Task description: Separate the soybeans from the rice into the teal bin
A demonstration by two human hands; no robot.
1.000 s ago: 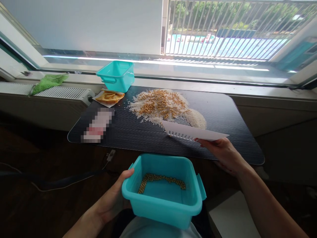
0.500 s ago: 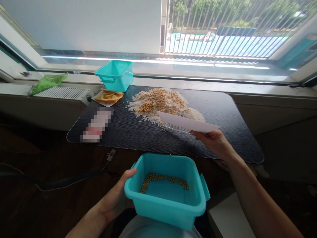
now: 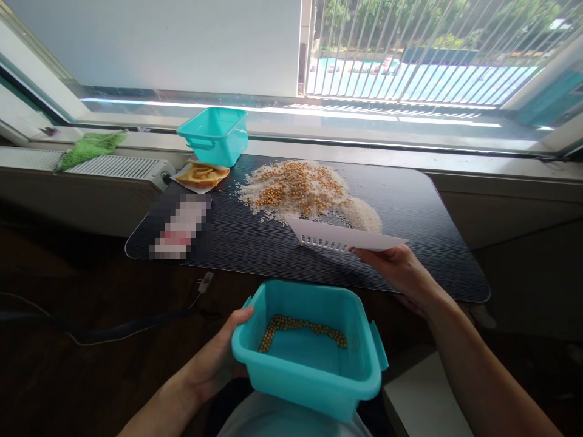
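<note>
My left hand (image 3: 218, 352) grips the left side of a turquoise plastic bin (image 3: 310, 379), its thumb over the rim. Soybeans (image 3: 277, 328) lie along the far and left edges of the bin's floor. My right hand (image 3: 398, 264) is closed on the right end of a thin white card (image 3: 341, 233) with a row of slots along its lower edge. The card is tilted over the table, just in front of a heap of white rice (image 3: 362, 213) mixed with yellow soybeans (image 3: 298, 182). A bean or two shows under the card's left end.
The black table (image 3: 410, 200) stands against a window sill. At its far left corner are a second turquoise bin (image 3: 214, 136), a yellow pastry-like item (image 3: 203, 175) on white paper and a blurred packet (image 3: 182, 227). A green cloth (image 3: 91, 149) lies on the radiator (image 3: 122, 169).
My right hand and the slotted card have moved slightly toward me, off the heap's near edge. My left hand still holds the bin in about the same place.
</note>
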